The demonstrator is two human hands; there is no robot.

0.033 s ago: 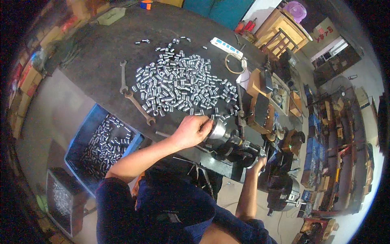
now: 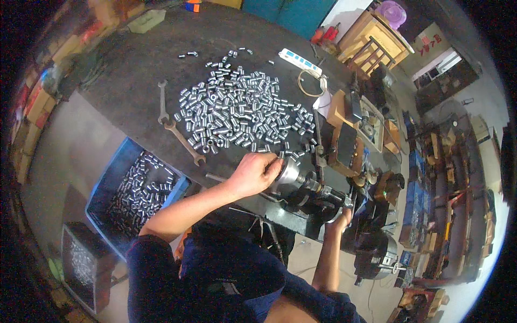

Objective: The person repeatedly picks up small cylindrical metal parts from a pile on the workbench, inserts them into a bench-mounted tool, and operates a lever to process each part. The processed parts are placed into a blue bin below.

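Observation:
My left hand (image 2: pixel 257 173) is closed, its thumb and fingers curled against the front of a round steel chuck (image 2: pixel 290 173) on a small bench machine (image 2: pixel 309 196). Whatever sits between those fingertips is hidden. At the machine's other end my right hand (image 2: pixel 343 218) curls by a shiny curved metal part (image 2: pixel 333 216); its fingers are partly covered, and what they grip does not show clearly. Just beyond the chuck spreads a big heap of short silver metal sleeves (image 2: pixel 237 107) on the dark table (image 2: pixel 129 70).
Two open-end wrenches lie left of the heap, one (image 2: pixel 163 102) beyond the other (image 2: pixel 186 142). A blue bin (image 2: pixel 107 177) of sleeves stands at the table's left edge. Back right are a white power strip (image 2: pixel 300 61) and coiled cable (image 2: pixel 312 83). Wooden blocks (image 2: pixel 344 151) flank the machine.

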